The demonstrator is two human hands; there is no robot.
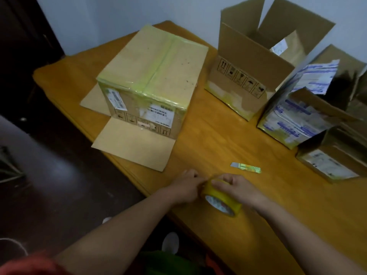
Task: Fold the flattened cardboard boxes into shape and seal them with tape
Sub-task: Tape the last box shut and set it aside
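A yellow tape roll lies near the front edge of the orange table. My right hand grips the roll from above. My left hand touches the roll's left side with curled fingers, as if pinching at the tape's edge. Further back stands a cardboard box with yellow tape across its upper face and along its edges; two of its flaps lie spread flat on the table at its base.
A small utility knife lies just beyond my hands. An open-topped box stands at the back right, with more opened boxes along the right side. Dark floor lies left of the table.
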